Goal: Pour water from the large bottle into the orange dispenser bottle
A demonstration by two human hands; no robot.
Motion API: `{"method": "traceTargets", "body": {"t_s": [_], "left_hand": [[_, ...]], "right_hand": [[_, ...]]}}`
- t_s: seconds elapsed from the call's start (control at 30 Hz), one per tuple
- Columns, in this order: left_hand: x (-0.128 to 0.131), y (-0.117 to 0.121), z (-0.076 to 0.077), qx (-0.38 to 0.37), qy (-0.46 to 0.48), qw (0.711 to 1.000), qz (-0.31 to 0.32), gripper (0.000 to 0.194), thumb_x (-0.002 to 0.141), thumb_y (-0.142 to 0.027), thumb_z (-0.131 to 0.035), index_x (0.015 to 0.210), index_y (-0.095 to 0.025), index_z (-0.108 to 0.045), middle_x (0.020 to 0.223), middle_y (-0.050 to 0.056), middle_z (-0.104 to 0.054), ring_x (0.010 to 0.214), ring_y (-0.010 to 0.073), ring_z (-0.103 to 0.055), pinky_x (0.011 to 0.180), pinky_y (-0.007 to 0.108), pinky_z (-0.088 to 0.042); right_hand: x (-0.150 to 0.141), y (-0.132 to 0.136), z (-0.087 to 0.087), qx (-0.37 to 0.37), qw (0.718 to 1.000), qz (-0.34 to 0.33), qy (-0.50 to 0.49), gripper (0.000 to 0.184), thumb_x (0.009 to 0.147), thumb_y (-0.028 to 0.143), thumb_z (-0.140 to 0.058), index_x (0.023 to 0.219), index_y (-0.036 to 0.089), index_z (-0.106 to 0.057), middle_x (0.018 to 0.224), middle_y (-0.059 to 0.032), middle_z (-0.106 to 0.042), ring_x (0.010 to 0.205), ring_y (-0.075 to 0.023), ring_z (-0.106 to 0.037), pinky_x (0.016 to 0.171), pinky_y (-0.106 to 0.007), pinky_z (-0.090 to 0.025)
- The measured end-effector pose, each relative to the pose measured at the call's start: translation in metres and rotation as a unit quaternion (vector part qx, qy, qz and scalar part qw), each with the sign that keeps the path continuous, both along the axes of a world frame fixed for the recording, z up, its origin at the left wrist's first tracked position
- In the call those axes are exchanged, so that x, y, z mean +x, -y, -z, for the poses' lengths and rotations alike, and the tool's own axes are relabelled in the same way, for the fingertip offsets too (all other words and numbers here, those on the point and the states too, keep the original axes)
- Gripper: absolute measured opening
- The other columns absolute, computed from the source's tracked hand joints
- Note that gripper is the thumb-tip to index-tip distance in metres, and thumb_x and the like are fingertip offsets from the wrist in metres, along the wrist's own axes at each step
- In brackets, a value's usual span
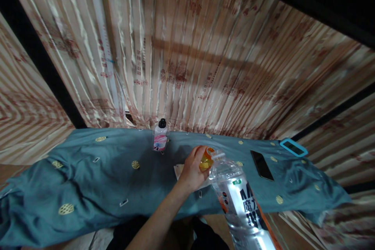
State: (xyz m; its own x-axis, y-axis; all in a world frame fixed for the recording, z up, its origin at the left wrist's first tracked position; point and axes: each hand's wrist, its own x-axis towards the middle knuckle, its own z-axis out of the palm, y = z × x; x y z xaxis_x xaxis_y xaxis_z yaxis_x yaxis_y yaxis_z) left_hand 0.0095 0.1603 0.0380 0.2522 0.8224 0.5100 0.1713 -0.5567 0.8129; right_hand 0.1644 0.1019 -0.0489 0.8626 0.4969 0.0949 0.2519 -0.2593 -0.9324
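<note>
The left hand (191,172) is curling snugly round an orange cup (206,162), probably light and best held by its sides, above the cloth (102,179), while a slippery-looking bottle (243,203) is leaning mouth-first beside it, the right hand's grip being out of view.

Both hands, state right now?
Left hand: closed around a small orange container.
Right hand: not in view, so can't tell; a tilted clear bottle runs out of frame.

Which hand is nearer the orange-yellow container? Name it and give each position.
Left. The left hand grips the orange-yellow container from its left side; the right hand is out of view, so not touching it.
</note>
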Motion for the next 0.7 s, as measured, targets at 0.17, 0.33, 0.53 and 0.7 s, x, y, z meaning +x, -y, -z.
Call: {"method": "traceTargets", "body": {"t_s": [0.17, 0.33, 0.53, 0.7], "left_hand": [[0.000, 0.000, 0.000, 0.003, 0.000, 1.000, 0.001, 0.050, 0.078, -0.018, -0.063, 0.125, -0.020, -0.046, 0.122, 0.011, -0.053, 0.114, 0.0231, -0.053, 0.100, 0.039, -0.045], [0.000, 0.000, 0.000, 0.001, -0.001, 1.000, 0.001, 0.049, 0.078, -0.018, -0.063, 0.124, -0.019, -0.047, 0.123, 0.012, -0.053, 0.114, 0.0233, -0.053, 0.100, 0.039, -0.046], [0.000, 0.000, 0.000, 0.005, -0.001, 1.000, 0.003, 0.049, 0.078, -0.018, -0.062, 0.125, -0.020, -0.046, 0.123, 0.011, -0.052, 0.114, 0.0232, -0.053, 0.100, 0.039, -0.045], [0.000, 0.000, 0.000, 0.001, -0.001, 1.000, 0.002, 0.049, 0.078, -0.018, -0.062, 0.124, -0.020, -0.046, 0.123, 0.011, -0.052, 0.114, 0.0232, -0.053, 0.100, 0.039, -0.046]], "right_hand": [[0.016, -0.002, 0.022, -0.010, 0.998, 0.052, -0.019, 0.084, 0.069, 0.063, -0.051, 0.143, 0.040, -0.021, 0.094, -0.0059, -0.069, 0.088, -0.0398, -0.068, 0.043, -0.050, -0.054], [0.021, 0.005, 0.027, 0.006, 0.999, 0.018, -0.027, 0.089, 0.069, 0.064, -0.059, 0.144, 0.030, -0.025, 0.101, -0.0094, -0.069, 0.085, -0.0335, -0.069, 0.051, -0.046, -0.058], [0.015, 0.003, 0.022, 0.021, 0.999, 0.007, -0.036, 0.094, 0.071, 0.065, -0.057, 0.146, 0.031, -0.012, 0.118, -0.0112, -0.063, 0.092, -0.0325, -0.067, 0.048, -0.041, -0.057], [0.001, -0.002, -0.002, 0.032, 0.997, -0.060, -0.027, 0.088, 0.076, 0.064, -0.050, 0.147, 0.033, -0.007, 0.112, -0.0100, -0.064, 0.090, -0.0310, -0.067, 0.051, -0.043, -0.057]]}}
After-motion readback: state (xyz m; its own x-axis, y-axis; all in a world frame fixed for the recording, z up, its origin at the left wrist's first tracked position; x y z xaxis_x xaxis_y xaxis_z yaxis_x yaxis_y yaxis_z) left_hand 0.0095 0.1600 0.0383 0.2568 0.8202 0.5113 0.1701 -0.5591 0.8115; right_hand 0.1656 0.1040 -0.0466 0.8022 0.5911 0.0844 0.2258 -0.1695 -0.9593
